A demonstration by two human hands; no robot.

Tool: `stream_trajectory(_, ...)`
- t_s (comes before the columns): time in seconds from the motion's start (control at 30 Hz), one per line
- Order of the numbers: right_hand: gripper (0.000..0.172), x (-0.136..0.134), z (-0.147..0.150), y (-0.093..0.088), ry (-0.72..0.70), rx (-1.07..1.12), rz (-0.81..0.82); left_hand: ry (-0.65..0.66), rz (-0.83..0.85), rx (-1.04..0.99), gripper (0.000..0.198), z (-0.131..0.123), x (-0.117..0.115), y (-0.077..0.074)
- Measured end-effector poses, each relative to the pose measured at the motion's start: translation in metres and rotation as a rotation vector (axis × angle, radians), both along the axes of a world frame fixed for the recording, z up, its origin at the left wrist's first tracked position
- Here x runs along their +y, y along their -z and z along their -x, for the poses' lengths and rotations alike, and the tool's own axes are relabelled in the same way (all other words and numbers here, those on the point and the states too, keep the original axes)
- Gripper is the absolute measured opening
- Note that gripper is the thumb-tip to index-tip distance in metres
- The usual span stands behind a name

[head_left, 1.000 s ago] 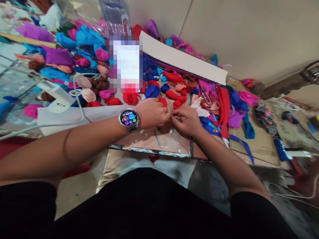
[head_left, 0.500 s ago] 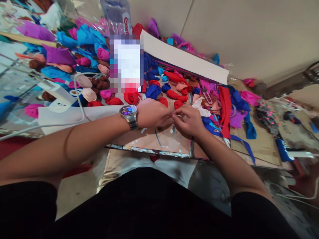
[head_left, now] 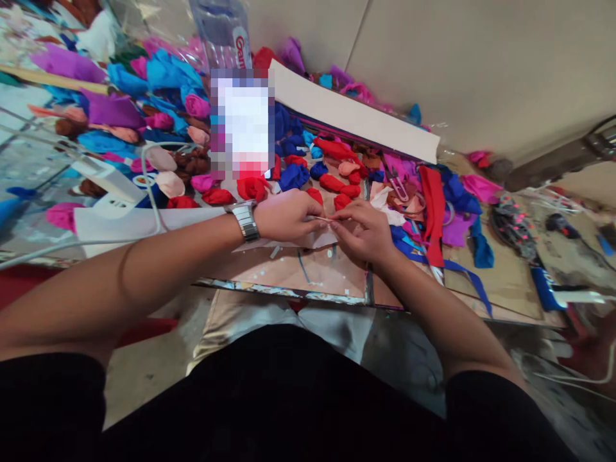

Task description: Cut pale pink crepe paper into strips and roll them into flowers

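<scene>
My left hand has rolled, tilting my watch away; it and my right hand pinch a thin strip.

Beige wall, thin seam — worktable before it — greyish floor.

The left hand and right hand pinch a thin pale strip over the near table. Red cloth bundles lie just beyond; a bottle stands far left.
</scene>
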State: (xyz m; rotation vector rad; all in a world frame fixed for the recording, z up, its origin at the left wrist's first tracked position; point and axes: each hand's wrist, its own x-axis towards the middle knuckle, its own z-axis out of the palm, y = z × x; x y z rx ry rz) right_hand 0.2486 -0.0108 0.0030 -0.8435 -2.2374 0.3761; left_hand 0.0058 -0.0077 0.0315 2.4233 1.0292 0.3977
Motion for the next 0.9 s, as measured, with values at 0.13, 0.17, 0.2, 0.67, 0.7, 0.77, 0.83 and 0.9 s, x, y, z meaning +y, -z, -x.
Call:
stream_trajectory(0.13,0.013,-0.0017,0.0021,-0.0016,0.007,-0.010,-0.046,-0.015,-0.008,0.007,0.040,0.0000,-0.0005,0.0000)
stream_trajectory(0.17,0.011,-0.0019,0.0026,-0.0019,0.005,-0.009,-0.062,-0.013,-0.003,0.001,0.039,0.0000,-0.0009,-0.0002)
stream_trajectory(0.2,0.010,-0.0021,0.0029,-0.0021,0.001,-0.006,-0.076,-0.011,0.000,-0.005,0.039,0.0000,-0.0013,-0.0004)
stream_trajectory(0.67,0.009,-0.0046,0.0034,-0.0030,-0.060,-0.008,-0.086,0.047,0.100,-0.037,0.037,0.0035,0.0037,0.0004)
stream_trajectory(0.7,0.009,-0.0045,0.0036,-0.0031,-0.058,0.003,-0.084,0.044,0.113,-0.040,0.037,0.0037,0.0034,-0.0001)
stream_trajectory(0.77,0.008,-0.0041,0.0039,-0.0032,-0.044,0.030,-0.068,0.037,0.115,-0.039,0.037,0.0035,0.0023,-0.0013)
stream_trajectory(0.83,0.008,-0.0036,0.0041,-0.0031,-0.029,0.050,-0.053,0.032,0.092,-0.031,0.037,0.0029,0.0011,-0.0025)
stream_trajectory(0.9,0.009,-0.0032,0.0041,-0.0025,-0.014,0.057,-0.046,0.032,0.071,-0.019,0.037,0.0025,0.0005,-0.0031)
